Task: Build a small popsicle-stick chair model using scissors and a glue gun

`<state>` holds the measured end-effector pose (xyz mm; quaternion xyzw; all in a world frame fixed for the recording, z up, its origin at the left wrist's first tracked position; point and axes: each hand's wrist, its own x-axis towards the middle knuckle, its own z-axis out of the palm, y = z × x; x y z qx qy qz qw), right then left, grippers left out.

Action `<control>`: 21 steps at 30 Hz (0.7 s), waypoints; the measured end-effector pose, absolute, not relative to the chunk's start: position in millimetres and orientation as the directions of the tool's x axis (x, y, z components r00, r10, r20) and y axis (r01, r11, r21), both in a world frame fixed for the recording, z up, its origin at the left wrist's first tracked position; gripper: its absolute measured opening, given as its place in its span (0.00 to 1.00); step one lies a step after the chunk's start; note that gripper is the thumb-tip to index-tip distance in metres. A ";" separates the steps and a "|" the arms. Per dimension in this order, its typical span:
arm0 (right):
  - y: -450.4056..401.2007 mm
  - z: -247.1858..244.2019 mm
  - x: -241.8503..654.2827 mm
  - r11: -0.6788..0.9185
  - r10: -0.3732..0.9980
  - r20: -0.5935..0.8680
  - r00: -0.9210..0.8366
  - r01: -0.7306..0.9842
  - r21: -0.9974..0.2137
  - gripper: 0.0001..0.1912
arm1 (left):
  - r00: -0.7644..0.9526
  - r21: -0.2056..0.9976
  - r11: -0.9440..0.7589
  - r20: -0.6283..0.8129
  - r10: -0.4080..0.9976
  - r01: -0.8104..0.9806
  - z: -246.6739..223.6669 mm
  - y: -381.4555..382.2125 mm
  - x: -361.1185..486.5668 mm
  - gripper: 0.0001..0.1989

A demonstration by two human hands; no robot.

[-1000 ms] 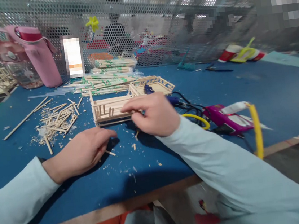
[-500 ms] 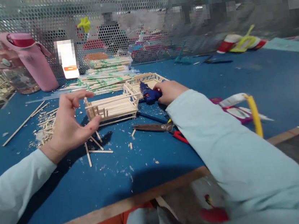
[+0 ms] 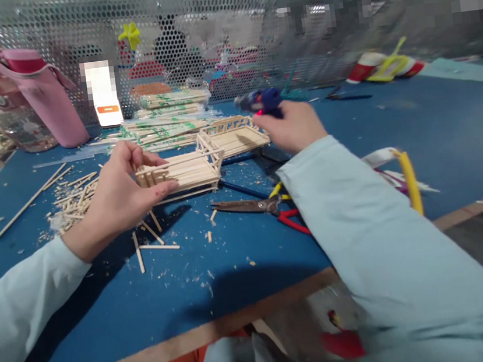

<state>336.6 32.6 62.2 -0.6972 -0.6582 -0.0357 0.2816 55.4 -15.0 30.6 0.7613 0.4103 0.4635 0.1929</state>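
Note:
My left hand [image 3: 121,187] is closed round the left end of a small frame of thin wooden sticks [image 3: 192,172], thumb on the near side and fingers on the far side. A dark blue glue gun [image 3: 268,102] with a small red light is held up in my right hand [image 3: 298,124], its nozzle pointing left above the table. Below it, a second stick frame [image 3: 240,139] touches or nearly touches the right end of the first one; which of the two I cannot tell.
Pliers [image 3: 262,205] with red and yellow handles lie in front of the frames. Loose sticks [image 3: 78,198] are heaped at left, bagged sticks [image 3: 159,126] behind. Pink bottle [image 3: 53,104] and lit phone [image 3: 106,98] stand at the back. A yellow-handled tool [image 3: 409,181] lies at right.
My right hand has lifted the glue gun up and to the right, off the second frame. My left hand has moved right and closed on the first frame.

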 end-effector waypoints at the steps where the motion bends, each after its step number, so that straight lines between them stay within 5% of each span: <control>1: 30.3 65.7 335.4 0.064 0.858 0.475 0.196 0.876 -0.478 0.19 | 0.240 0.686 -0.571 0.523 0.818 0.450 30.8 -15.3 56.5 0.23; 4: 22.6 72.9 327.4 0.307 0.741 0.586 0.328 0.610 -0.731 0.10 | 0.236 0.705 -0.541 0.491 0.839 0.458 30.0 -16.0 58.1 0.21; 9: -1.1 74.7 314.3 0.649 0.692 0.720 0.062 0.383 -0.657 0.05 | 0.229 0.667 -0.553 0.514 0.827 0.500 29.5 -15.8 56.0 0.20; 14: -21.1 69.1 317.8 0.707 0.707 0.653 -0.271 0.256 -0.660 0.12 | 0.242 0.657 -0.553 0.507 0.827 0.513 29.8 -16.7 55.0 0.20; 21: -25.0 67.0 321.6 0.708 0.700 0.562 -0.440 0.326 -0.627 0.08 | 0.299 0.645 -0.614 0.539 0.788 0.455 30.2 -15.9 51.9 0.23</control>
